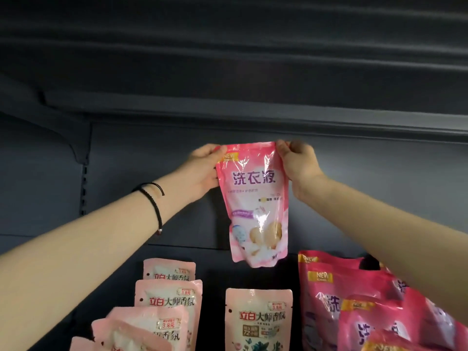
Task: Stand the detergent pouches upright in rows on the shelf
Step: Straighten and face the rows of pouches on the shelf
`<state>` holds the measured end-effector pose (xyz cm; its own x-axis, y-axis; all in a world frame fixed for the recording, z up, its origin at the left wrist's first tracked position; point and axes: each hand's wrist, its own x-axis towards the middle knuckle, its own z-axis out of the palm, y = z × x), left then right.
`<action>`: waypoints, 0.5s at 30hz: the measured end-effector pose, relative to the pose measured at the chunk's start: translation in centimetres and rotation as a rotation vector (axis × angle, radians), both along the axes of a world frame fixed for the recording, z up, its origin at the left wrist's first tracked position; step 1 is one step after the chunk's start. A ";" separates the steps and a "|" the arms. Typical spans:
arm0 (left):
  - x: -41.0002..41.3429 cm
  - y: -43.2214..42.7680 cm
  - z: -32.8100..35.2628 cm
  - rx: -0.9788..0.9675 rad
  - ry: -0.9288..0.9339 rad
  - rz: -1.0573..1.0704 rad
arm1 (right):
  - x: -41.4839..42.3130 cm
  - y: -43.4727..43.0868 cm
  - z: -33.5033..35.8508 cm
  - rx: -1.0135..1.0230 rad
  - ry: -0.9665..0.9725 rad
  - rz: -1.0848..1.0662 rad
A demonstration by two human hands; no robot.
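Nearest, at the bottom left, pale pink pouches stand one behind another in a row, and one single pale pouch stands alone in the middle, probably as the start of a second row. On the right, dark pink pouches lean on each other in a loose group. All of them are on the dark shelf.

Further in, both arms reach forward, with a black bracelet on the left wrist. The left hand pinches the top left corner of the held pouch and the right hand pinches the top right corner, so it hangs straight with its print to the front. It is in the air above the shelf, behind the single pale pouch and touching no other pouch. I think it is held by the top so that the soft bottom can settle flat first.

Behind it is the back wall, and above is the upper shelf
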<state>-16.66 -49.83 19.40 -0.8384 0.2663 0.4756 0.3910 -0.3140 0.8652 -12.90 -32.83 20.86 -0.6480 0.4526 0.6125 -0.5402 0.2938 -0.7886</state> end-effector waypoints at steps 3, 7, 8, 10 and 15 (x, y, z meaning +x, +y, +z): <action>1.8 -0.4 1.4 0.115 0.049 0.021 | 2.0 -0.6 1.3 -0.055 0.112 0.021; 4.4 -1.0 1.6 0.198 0.060 0.037 | 5.1 -2.1 1.6 -0.115 0.160 0.074; 5.2 -1.2 1.6 0.207 0.055 0.038 | 5.9 -2.5 1.5 -0.140 0.160 0.098; 6.9 -1.8 1.5 0.215 0.061 0.024 | 7.8 -3.1 1.3 -0.192 0.163 0.171; 12.3 -4.0 0.8 0.210 0.180 0.009 | 13.6 -4.5 0.2 -0.227 0.202 0.318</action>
<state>-4.32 -53.82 20.19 -0.7377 0.1387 0.6608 0.5359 -0.4750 0.6980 0.72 -37.31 21.01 -0.6540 0.3881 0.6493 -0.7259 -0.0805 -0.6831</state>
